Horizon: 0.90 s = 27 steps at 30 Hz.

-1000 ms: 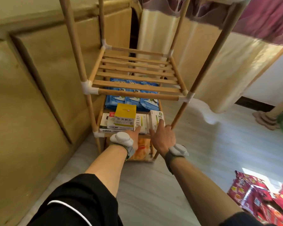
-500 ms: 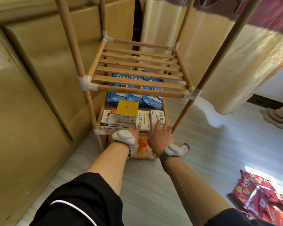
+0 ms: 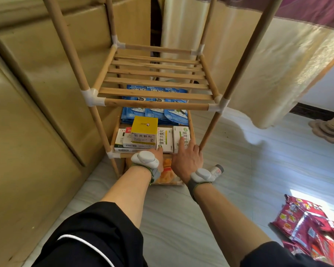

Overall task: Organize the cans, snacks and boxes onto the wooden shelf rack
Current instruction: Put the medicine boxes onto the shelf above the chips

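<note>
1. Three tiers of the wooden shelf rack (image 3: 154, 105) are in view: a slatted upper one, a loaded middle one, and a lowest one holding an orange snack packet (image 3: 167, 170) (mostly hidden behind the wrists).
2. Red snack bags (image 3: 312, 234) lie heaped on the floor, well apart from the rack on the right. They look light, soft and crinkly, so a top seam is probably the best place to take hold, not a squeeze.
3. Blue packets (image 3: 156, 112) stand in a row at the back of the middle tier.
4. Cardboard boxes fill the front of that tier. A yellow box (image 3: 144, 125) sits on flat white ones, with a middle white box (image 3: 164, 139) and a right white box (image 3: 181, 135) beside it. They are likely light and stiff but easily dented, so flat fingers on the faces or a pinch across the narrow sides should suit.
5. The right hand (image 3: 187, 158) rests its outstretched index finger on the right white box and grips nothing.
6. The left hand (image 3: 158, 153) touches the middle white box's front; only the thumb shows, so its grip cannot be told.
7. A small bottle (image 3: 217, 169) lies on the floor beside the right wrist.
</note>
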Available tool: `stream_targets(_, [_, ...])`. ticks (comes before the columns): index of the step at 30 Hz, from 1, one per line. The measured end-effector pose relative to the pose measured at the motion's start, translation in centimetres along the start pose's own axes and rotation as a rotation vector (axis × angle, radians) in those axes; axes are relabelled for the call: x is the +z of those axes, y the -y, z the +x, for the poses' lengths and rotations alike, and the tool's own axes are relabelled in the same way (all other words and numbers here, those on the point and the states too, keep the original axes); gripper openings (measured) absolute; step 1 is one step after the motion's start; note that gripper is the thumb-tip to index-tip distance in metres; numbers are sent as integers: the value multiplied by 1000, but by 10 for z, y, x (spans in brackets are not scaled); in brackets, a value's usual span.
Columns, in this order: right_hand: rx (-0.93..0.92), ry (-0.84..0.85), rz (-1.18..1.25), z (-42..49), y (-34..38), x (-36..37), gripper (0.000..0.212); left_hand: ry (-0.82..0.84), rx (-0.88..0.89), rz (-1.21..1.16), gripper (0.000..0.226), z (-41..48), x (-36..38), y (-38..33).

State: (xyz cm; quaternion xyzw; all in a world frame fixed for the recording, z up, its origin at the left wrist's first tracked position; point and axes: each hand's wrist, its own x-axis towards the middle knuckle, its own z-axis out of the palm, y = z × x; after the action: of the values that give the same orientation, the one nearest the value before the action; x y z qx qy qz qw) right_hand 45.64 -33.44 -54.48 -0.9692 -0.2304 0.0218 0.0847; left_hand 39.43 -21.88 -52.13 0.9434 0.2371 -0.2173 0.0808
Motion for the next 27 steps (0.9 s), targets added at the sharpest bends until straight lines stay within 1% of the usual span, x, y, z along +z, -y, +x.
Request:
stream_targets(2, [5,-3,11,-6,1,-3,71,46,45,-47,64,-5,-2,-1])
stream_targets(4, [4,-27,50,-17,-1,-9,71,-35,27,-21,52,-14,-4,-5])
stream_targets(6, [-44,-53,73,-28,-1,-14,69,-128,28,50,47,-22,-12,-6])
stream_targets(9, [-84,-80,79,-54,-22,-20,64,-21,118,129,50,-35,-25,-24])
stream_targets(10, [-89,-74,83,-57,-26,-19,61,-45,143,149,46,-37,-24,-26])
stream_targets(12, [-34,-47,107,-75,-58,-21,54,-125,216,153,37,-47,-14,-52])
stream_targets(13, [-34,-31,103,-79,-64,-20,50,-164,243,140,37,-50,-8,-57])
stream_targets(15, [27,-3,92,-93,-93,-20,46,-196,333,156,44,-57,7,-85])
stream_targets(18, [151,43,50,-116,-138,-15,49,-115,441,245,48,-65,29,-129])
stream_targets(20, [289,91,37,-138,-182,-5,42,-64,508,265,49,-67,57,-167])
stream_targets(21, [314,126,0,-145,-189,-1,40,-41,509,257,49,-71,67,-169])
stream_targets(22, [375,165,-33,-155,-210,6,39,-10,541,264,49,-71,80,-185])
stream_targets(24, [485,247,-56,-175,-250,16,45,51,596,292,49,-70,105,-221])
stream_targets(25, [475,281,-80,-180,-258,17,48,53,601,297,50,-71,110,-223])
stream_targets(27, [537,360,-85,-199,-293,24,52,85,672,325,51,-70,129,-255])
